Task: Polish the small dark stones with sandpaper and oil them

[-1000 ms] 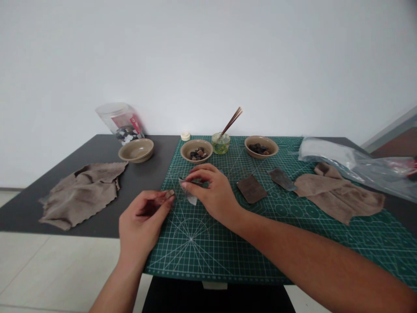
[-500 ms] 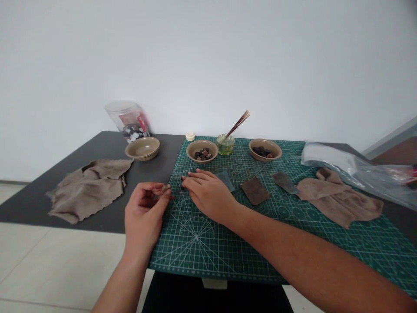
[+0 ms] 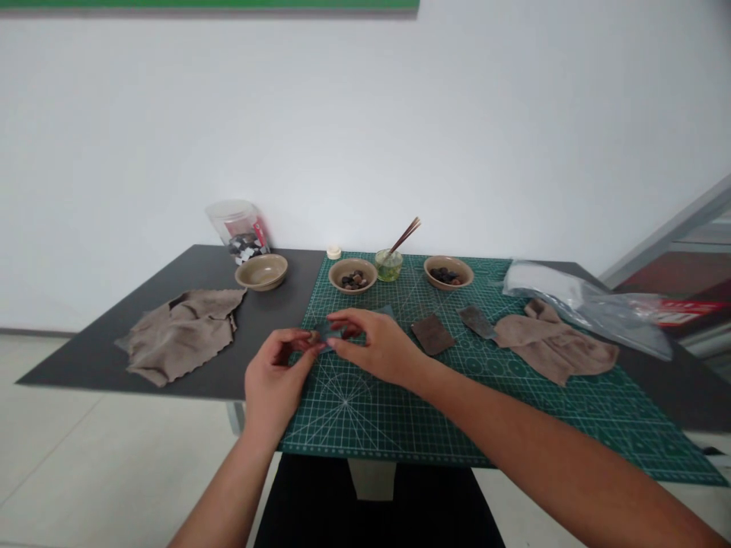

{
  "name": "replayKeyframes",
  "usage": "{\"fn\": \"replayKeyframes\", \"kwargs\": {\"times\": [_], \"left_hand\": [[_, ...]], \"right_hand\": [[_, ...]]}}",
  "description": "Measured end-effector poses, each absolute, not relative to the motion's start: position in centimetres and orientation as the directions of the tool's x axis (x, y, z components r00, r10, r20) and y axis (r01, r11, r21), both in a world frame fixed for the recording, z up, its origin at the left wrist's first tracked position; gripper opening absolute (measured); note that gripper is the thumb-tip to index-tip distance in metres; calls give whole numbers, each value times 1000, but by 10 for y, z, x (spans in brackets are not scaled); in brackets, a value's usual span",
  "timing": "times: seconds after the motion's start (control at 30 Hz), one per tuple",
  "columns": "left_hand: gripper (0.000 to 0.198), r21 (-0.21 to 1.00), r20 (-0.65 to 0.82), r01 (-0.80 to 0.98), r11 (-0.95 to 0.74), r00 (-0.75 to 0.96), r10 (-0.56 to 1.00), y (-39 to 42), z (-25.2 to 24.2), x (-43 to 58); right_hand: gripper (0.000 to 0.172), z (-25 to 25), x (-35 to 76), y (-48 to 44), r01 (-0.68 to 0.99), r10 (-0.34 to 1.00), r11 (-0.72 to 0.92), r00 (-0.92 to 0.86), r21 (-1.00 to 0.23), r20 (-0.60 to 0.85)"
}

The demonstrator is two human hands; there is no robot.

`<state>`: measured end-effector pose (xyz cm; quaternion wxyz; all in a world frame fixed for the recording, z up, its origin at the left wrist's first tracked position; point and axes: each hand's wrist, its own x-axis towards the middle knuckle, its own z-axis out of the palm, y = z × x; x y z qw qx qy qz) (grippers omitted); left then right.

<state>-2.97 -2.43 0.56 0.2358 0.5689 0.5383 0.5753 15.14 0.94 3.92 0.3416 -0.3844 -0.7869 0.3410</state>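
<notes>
a small brownish stone-like piece [image 3: 314, 336] sits between thumb and forefinger of the left hand [image 3: 274, 377], closed in a pinch near the left edge of the green gridded cutting mat [image 3: 400, 426]. the right hand [image 3: 385, 346] reaches across, fingers bent and gripping a thin blue-grey sheet [image 3: 328, 332] just beside the piece. half a second ago the hands were apart, the right one flatter; now their fingertips come close together.
</notes>
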Motion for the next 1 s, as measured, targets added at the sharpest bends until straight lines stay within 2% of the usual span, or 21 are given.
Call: {"fn": "replayKeyframes", "kwargs": {"times": [0.07,0.17,0.3,0.37,0.47,0.57,0.67,0.73,0.8,0.83,0.93,1.0], "left_hand": [[10,813,452,453,-366,-97,887,-33,11,-22],[6,704,507,543,-457,65,859,-44,16,-3],[13,698,492,535,-476,124,862,-54,14,22],[21,701,476,533,-474,145,867,-58,9,29],[20,662,459,573,-483,199,866,-61,4,28],[18,527,487,711,-466,197,851,-54,6,13],[34,362,476,903,-230,33,879,-35,13,-7],[53,282,328,951,-129,31,944,-21,15,-18],[47,279,184,943,-183,135,974,-9,15,-26],[43,289,169,933,-214,170,971,-5,15,-29],[27,328,186,910,-254,202,962,-2,15,-33],[23,386,239,887,-255,171,956,-5,19,-34]], "right_hand": [[35,45,158,-3,254,860,344,-471,-904,195],[17,42,167,-25,179,892,283,-411,-942,190],[17,25,187,-46,95,961,183,-228,-979,158],[17,18,203,-52,140,973,197,-152,-970,175],[16,13,231,-56,313,972,234,-50,-920,230],[13,9,253,-59,451,960,254,-8,-856,280],[15,3,264,-62,569,946,300,-75,-766,315],[20,1,266,-63,640,932,354,-177,-682,317],[19,-1,266,-63,674,913,407,-270,-617,307],[17,-1,265,-63,678,906,421,-292,-602,305],[19,-2,265,-64,666,907,417,-257,-618,334],[22,-4,266,-64,660,904,417,-230,-625,361]]}}
